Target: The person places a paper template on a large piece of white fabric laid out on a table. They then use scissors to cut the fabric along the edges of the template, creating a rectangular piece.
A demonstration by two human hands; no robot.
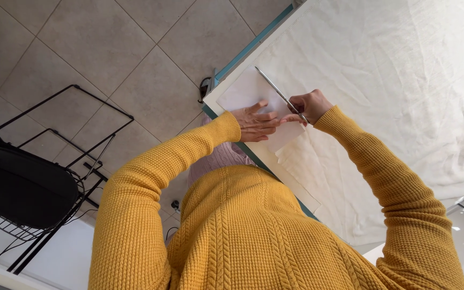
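The left hand point(256, 121) lies flat, fingers spread, pressing a white sheet point(248, 94) on the table point(404, 80) near its edge. The right hand point(310, 106) grips scissors point(277, 92), blades over the sheet. A black wire chair point(25, 185) stands on the floor.

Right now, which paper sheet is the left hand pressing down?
The upper sheet at the table's corner, under the scissors. The left hand lies flat on it; the lower sheet near the table edge lies untouched. The right hand holds the scissors.
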